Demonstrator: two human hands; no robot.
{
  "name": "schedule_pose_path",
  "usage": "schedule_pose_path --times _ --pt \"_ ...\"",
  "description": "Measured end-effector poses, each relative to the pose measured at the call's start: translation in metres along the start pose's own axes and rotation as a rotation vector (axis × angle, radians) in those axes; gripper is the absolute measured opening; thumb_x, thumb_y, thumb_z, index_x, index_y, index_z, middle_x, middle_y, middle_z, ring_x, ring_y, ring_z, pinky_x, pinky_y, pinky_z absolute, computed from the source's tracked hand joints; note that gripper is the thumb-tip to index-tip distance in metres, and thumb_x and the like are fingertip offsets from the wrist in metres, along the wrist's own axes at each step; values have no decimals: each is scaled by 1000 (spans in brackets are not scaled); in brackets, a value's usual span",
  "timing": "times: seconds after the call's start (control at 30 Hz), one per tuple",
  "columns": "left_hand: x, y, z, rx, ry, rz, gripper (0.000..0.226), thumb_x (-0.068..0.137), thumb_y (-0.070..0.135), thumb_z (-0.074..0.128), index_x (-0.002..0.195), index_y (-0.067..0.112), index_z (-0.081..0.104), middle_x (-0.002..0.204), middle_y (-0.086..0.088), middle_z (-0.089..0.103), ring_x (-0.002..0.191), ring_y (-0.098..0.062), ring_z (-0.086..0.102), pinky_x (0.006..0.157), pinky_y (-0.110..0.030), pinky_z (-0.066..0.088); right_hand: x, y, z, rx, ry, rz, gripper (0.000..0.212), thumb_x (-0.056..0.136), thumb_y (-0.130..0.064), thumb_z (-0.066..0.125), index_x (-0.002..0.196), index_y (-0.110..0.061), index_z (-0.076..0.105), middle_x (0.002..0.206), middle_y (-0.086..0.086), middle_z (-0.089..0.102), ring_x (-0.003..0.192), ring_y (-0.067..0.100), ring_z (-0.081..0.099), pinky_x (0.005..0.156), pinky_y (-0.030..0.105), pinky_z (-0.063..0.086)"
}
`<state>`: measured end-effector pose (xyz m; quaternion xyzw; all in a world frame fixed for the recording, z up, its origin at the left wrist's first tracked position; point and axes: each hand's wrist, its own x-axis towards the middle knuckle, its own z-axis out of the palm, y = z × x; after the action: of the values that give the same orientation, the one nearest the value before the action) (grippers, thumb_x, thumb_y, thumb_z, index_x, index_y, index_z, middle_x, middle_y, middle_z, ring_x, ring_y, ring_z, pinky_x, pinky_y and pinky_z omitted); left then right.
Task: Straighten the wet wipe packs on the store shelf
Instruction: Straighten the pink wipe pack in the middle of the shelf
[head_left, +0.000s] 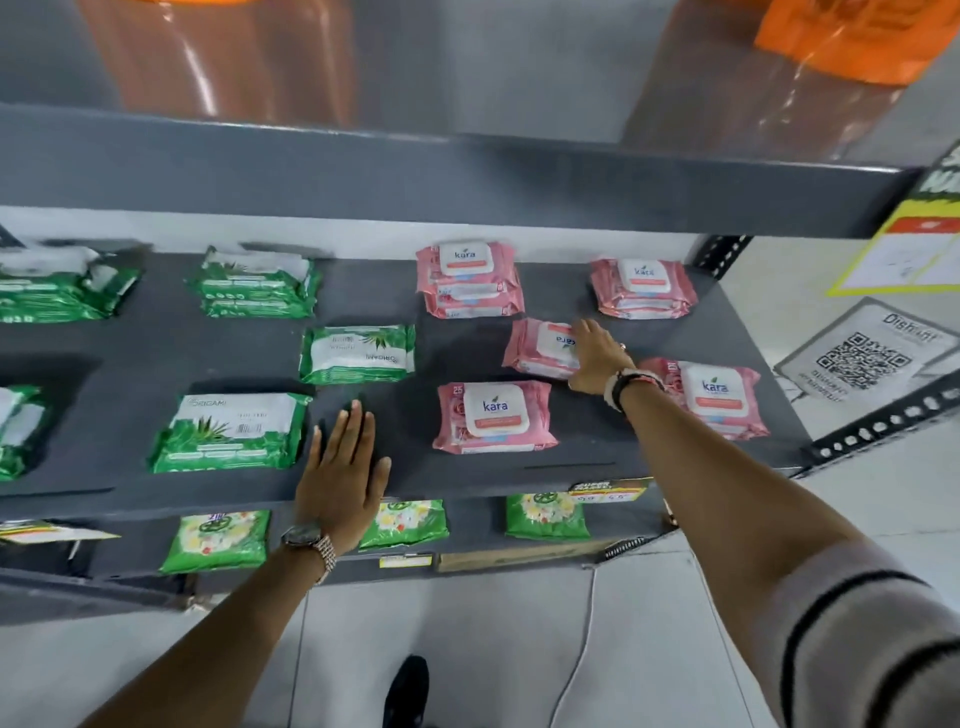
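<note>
On the dark grey shelf (156, 343) lie pink and green wet wipe packs. My right hand (597, 358) rests flat on the right side of a pink pack (540, 345) that lies turned upside down and askew. Another pink pack (493, 415) sits in front of it, and a third pink pack (717, 395) lies to the right, partly behind my wrist. Two pink stacks (470, 280) (644, 288) stand at the back. My left hand (343, 467) lies flat and open on the shelf's front edge, between a green pack (231, 431) and the front pink pack. A reversed green pack (358, 353) lies mid-shelf.
Green stacks (257, 286) (57, 286) sit at the back left. The shelf above (467, 182) overhangs closely. Green packets (218, 540) lie on the lower shelf. A perforated metal upright (883, 426) marks the shelf's right end, with a QR sign (862, 358) beyond it.
</note>
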<state>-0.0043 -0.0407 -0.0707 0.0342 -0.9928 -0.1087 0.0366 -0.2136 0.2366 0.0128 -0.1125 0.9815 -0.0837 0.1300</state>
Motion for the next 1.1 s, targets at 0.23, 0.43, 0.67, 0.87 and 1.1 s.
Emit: schedule_pose_path --times 0.23,0.43,0.67,0.87,1.1 --pt "0 0 0 -8 -12 -11 66 96 44 11 141 0 31 149 -19 29 137 -33 27 113 -49 12 -14 -7 -10 175 153 -59 70 64 2 75 126 -2 43 126 16 50 120 32 46 103 40 41" --pt "-1 1 -3 -29 -23 -18 69 95 45 9 140 -2 32 149 -20 29 137 -33 25 112 -53 17 -54 -30 -27 322 248 -232 66 61 2 75 121 -3 49 118 15 55 109 27 53 87 28 43" --pt "-1 2 -5 -19 -53 -35 67 95 44 12 139 -2 34 148 -20 30 136 -34 28 110 -55 21 -82 -52 -2 234 97 -344 67 60 2 73 121 -5 47 116 11 56 104 24 55 84 29 48" --pt "-2 0 -3 -29 -54 -23 72 95 47 6 139 -2 34 148 -21 31 136 -34 28 111 -52 17 -87 -55 -5 108 -74 -369 89 72 -13 72 147 -10 23 153 12 31 146 28 18 119 49 -4" --pt "-3 1 -4 -51 -33 -13 65 92 41 19 139 -2 33 149 -21 30 137 -35 27 112 -53 16 -93 -77 -9 95 91 -292 82 73 -41 73 140 -16 34 142 6 47 121 29 54 98 46 46"
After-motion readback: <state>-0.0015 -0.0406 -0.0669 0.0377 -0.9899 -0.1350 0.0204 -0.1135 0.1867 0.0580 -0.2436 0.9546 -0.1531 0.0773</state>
